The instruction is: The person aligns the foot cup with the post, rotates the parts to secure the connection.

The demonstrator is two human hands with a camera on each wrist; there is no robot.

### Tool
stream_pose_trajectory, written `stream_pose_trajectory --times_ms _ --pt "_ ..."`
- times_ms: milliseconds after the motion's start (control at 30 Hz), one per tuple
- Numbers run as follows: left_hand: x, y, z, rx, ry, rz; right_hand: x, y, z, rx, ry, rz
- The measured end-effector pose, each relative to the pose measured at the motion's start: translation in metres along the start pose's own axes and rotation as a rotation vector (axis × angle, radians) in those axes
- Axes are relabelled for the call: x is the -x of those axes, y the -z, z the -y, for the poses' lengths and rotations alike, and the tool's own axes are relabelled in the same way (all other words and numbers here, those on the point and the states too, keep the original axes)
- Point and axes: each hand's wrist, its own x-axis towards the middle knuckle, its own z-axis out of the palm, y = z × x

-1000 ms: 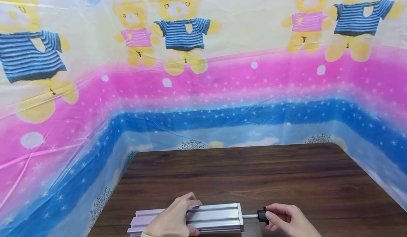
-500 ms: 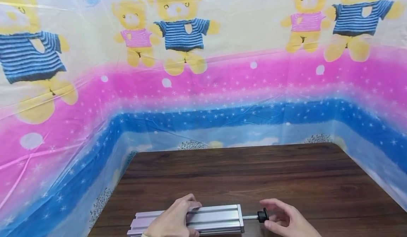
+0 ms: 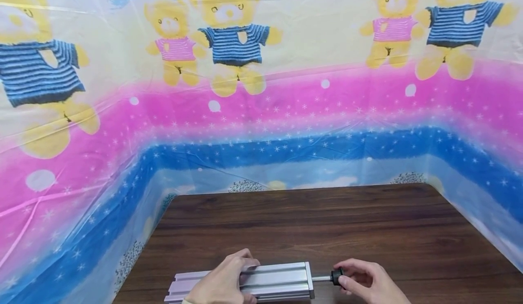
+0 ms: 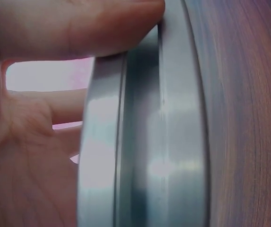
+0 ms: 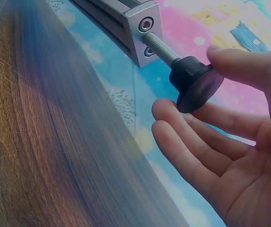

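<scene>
A silver aluminium extrusion [image 3: 282, 277] lies across the near part of the table, with an end plate [image 5: 138, 45] at its right end. My left hand [image 3: 222, 279] grips it around the middle, the thumb along the near side. In the left wrist view, a slot runs along the extrusion's face [image 4: 182, 142]. From the end plate a threaded rod [image 5: 160, 48] sticks out, carrying a black levelling foot [image 5: 199, 87]. My right hand [image 3: 367, 280] pinches the foot's rim between thumb and fingers. Two bolt heads show in the plate beside the rod.
The brown wood-grain table [image 3: 310, 222] stretches back behind the extrusion. A curtain [image 3: 261, 127] printed with bears, in pink and blue bands, stands around its back and sides.
My right hand's fingers spread off the levelling foot half a second ago and have closed around its rim again. The left hand and the extrusion stay almost still.
</scene>
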Motion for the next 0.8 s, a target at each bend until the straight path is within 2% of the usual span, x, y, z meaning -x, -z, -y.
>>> stream_pose_trajectory --times_ms 233,400,600,800 --pt "-0.001 0.000 0.000 -0.001 -0.005 0.007 -0.001 -0.001 -0.003 0.013 0.060 0.010" --pt "-0.001 0.000 0.000 0.008 -0.007 0.008 -0.003 -0.001 -0.003 0.013 0.020 0.022" --pt "0.000 0.000 -0.002 -0.003 0.035 0.021 0.003 0.003 0.000 -0.038 -0.014 0.049" --pt "-0.001 -0.001 -0.003 -0.013 0.043 0.027 0.009 0.003 0.000 -0.058 0.082 0.088"
